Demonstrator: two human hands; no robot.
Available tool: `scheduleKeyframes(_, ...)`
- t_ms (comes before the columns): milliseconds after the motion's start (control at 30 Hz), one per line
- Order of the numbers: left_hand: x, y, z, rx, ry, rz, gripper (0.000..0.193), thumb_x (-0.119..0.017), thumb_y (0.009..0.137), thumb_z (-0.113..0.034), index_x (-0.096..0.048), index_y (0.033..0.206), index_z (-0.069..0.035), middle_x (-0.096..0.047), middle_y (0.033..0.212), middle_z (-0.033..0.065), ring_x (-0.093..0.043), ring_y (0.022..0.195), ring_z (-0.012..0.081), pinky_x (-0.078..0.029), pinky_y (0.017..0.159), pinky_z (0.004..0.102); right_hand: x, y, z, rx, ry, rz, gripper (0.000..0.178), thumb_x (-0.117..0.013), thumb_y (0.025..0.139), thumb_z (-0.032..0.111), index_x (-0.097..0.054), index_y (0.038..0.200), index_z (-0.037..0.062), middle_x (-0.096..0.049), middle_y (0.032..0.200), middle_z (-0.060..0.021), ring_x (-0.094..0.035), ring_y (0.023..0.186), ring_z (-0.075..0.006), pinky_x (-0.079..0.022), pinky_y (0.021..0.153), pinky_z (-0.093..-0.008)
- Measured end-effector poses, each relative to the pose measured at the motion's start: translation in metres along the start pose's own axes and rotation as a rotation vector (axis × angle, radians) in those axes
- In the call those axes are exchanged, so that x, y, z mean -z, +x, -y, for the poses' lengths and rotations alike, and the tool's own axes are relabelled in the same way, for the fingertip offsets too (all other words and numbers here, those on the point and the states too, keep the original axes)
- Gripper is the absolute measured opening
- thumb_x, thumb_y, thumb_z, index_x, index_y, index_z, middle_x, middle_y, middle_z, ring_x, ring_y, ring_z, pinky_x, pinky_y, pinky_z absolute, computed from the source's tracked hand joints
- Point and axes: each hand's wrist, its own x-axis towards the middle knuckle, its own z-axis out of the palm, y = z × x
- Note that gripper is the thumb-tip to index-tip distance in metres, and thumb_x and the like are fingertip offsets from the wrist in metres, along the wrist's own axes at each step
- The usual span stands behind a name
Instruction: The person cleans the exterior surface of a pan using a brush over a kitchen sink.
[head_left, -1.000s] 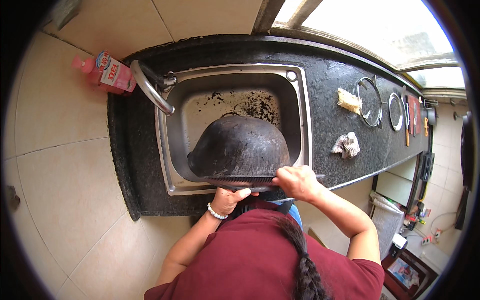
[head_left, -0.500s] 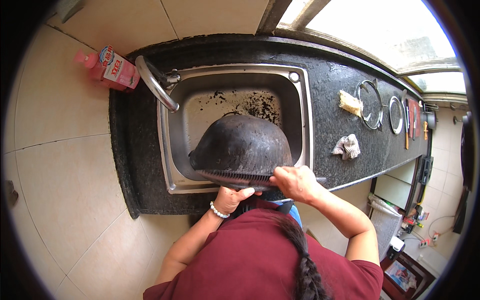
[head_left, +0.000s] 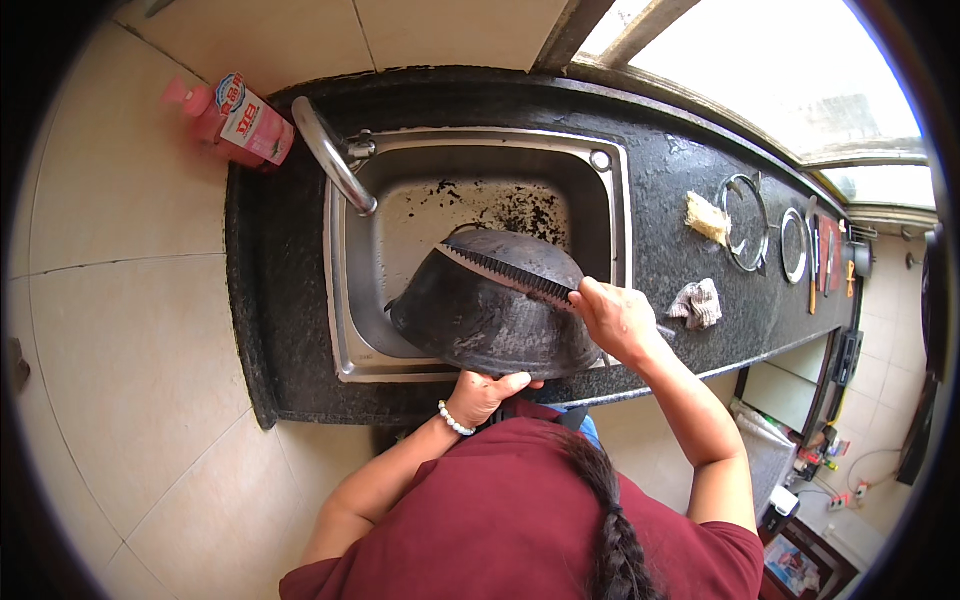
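A blackened wok [head_left: 500,325] is tilted over the near part of the steel sink [head_left: 340,345], its rounded underside facing up and outward. My left hand [head_left: 487,397], with a beaded bracelet at the wrist, grips the wok's near rim; some fingers are hidden beneath it. My right hand [head_left: 615,318] is closed round a long dark blade with a toothed edge [head_left: 510,276]. That blade lies slantwise against the upper part of the wok's underside, its tip up and to the left. The end of its handle sticks out past my right hand.
Dark flakes [head_left: 525,212] lie on the sink floor. A curved faucet [head_left: 335,160] and a pink pump bottle [head_left: 235,122] are at the left. On the right counter are a yellowish scrubber [head_left: 706,219], a crumpled cloth [head_left: 697,304], a ring stand [head_left: 745,222] and several knives.
My right hand has raised the toothed blade from the wok's near rim to its upper underside, turning it to a slant. My left hand still grips the rim.
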Motion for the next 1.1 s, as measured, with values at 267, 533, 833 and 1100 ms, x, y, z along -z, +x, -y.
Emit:
scheduleKeyframes(267, -0.005, 0.006, 0.002, -0.014, -0.003, 0.012, 0.036, -0.059, 0.084, 0.002, -0.052, 0.118, 0.001, -0.061, 0.106, 0.0091, -0.062, 0.092, 0.0183, -0.053, 0.082, 0.0326, 0.005, 0.016, 0.018, 0.043, -0.106, 0.074, 0.024, -0.056, 0.088, 0.028, -0.050, 0.078, 0.0076, -0.063, 0.069, -0.0120, -0.064, 0.060, -0.0294, -0.050, 0.051, -0.0408)
scheduleKeyframes(533, -0.007, 0.009, 0.000, 0.005, -0.006, 0.004, 0.033, -0.059, 0.084, 0.001, -0.052, 0.117, 0.002, -0.062, 0.104, 0.0106, -0.062, 0.091, 0.0177, -0.051, 0.082, 0.0304, -0.003, 0.006, 0.029, 0.064, -0.039, 0.091, 0.026, -0.054, 0.090, 0.029, -0.048, 0.078, 0.0063, -0.059, 0.066, -0.0117, -0.061, 0.058, -0.0318, -0.048, 0.050, -0.0416)
scheduleKeyframes(833, 0.039, -0.002, -0.007, -0.060, -0.396, -0.103, 0.039, -0.069, 0.081, -0.015, -0.055, 0.117, -0.005, -0.062, 0.107, 0.0045, -0.060, 0.099, 0.0168, -0.049, 0.085, 0.0338, -0.002, 0.001, 0.032, 0.024, 0.029, 0.170, 0.027, -0.049, 0.092, 0.028, -0.047, 0.079, 0.0049, -0.058, 0.069, -0.0154, -0.060, 0.066, -0.0370, -0.046, 0.057, -0.0456)
scheduleKeyframes(1100, 0.045, 0.008, -0.031, -0.013, -0.370, -0.258, 0.019, -0.059, 0.083, -0.011, -0.063, 0.101, -0.005, -0.065, 0.101, 0.0059, -0.062, 0.094, 0.0193, -0.051, 0.084, 0.0386, -0.009, -0.002, 0.022, 0.024, 0.154, 0.026, 0.025, -0.052, 0.092, 0.021, -0.045, 0.075, 0.0031, -0.053, 0.064, -0.0157, -0.056, 0.062, -0.0365, -0.043, 0.054, -0.0423)
